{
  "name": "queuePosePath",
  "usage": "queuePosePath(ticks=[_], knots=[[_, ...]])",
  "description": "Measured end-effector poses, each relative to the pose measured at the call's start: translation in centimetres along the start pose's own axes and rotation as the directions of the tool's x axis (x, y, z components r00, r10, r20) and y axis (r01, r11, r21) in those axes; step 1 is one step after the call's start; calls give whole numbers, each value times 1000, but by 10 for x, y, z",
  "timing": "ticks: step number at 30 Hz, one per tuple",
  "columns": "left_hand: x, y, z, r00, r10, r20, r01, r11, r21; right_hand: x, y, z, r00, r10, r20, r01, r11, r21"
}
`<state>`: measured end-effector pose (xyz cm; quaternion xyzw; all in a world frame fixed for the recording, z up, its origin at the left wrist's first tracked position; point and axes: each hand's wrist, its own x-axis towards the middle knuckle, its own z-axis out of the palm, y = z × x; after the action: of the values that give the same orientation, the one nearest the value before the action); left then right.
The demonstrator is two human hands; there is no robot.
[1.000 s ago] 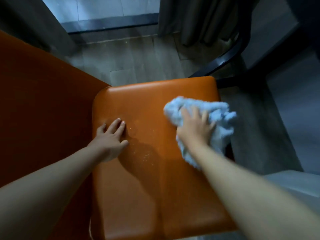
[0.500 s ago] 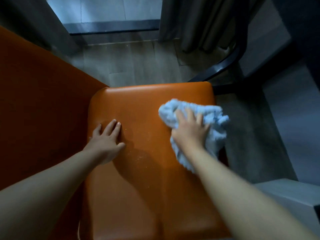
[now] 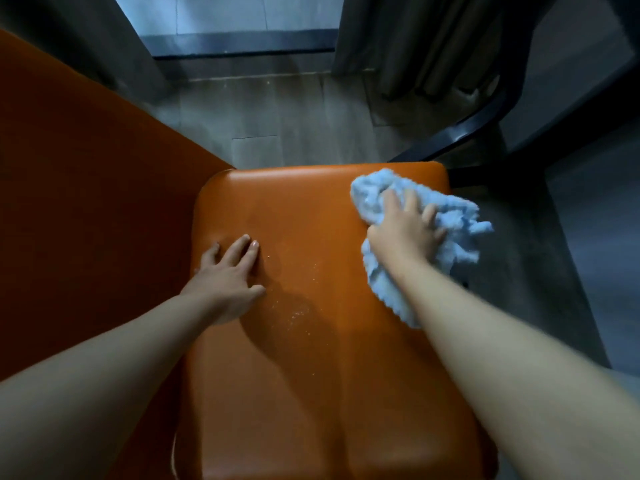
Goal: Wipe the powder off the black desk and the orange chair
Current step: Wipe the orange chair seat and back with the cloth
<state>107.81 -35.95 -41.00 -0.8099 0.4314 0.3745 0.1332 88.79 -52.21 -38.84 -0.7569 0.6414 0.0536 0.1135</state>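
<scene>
Hands (image 3: 225, 277) (image 3: 405, 235) on powder-speckled orange chair (image 3: 311, 375); wooden floor (image 3: 270, 109).

Orange chair seat (image 3: 311, 209), light-blue cloth (image 3: 453, 216), seemingly white powder specks (image 3: 294, 313).

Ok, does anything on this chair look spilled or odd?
Yes: pale powder specks are scattered on the orange seat beside the left hand; the blue cloth under the right hand sits apart from them.

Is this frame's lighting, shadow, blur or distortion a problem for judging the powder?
Head view: dim overall; the left hand casts a shadow over the powder on the orange chair, yet specks show; forearms at the bottom look soft; wide-angle distortion bows the seat edges.
</scene>
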Motion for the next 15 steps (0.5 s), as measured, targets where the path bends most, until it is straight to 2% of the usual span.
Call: queuePosePath(ticks=[3,6,8,10,12,14,15], knots=[[-3,2,-4,1000,-2,22,2,1000,-10,-72,16,19,957,-290,-14,287,953,-100],[-3,3,-11,998,-6,56,7,1000,-25,-63,29,15,895,-437,94,447,878,-172],[-1,3,-13,997,-9,71,11,1000,-24,-16,25,11,934,-351,70,358,919,-165],[0,3,-13,997,-5,77,6,1000,-19,27,13,-1,985,-170,15,171,980,-103],[0,2,-13,997,-3,77,4,1000,-23,37,1,-2,999,-25,-30,24,999,-34],[-1,2,-14,996,1,88,2,1000,-26,11,-4,9,999,-25,-41,23,998,-53],[-1,2,-15,995,3,96,0,1000,-31,-8,-4,16,994,-94,-54,89,992,-86]])
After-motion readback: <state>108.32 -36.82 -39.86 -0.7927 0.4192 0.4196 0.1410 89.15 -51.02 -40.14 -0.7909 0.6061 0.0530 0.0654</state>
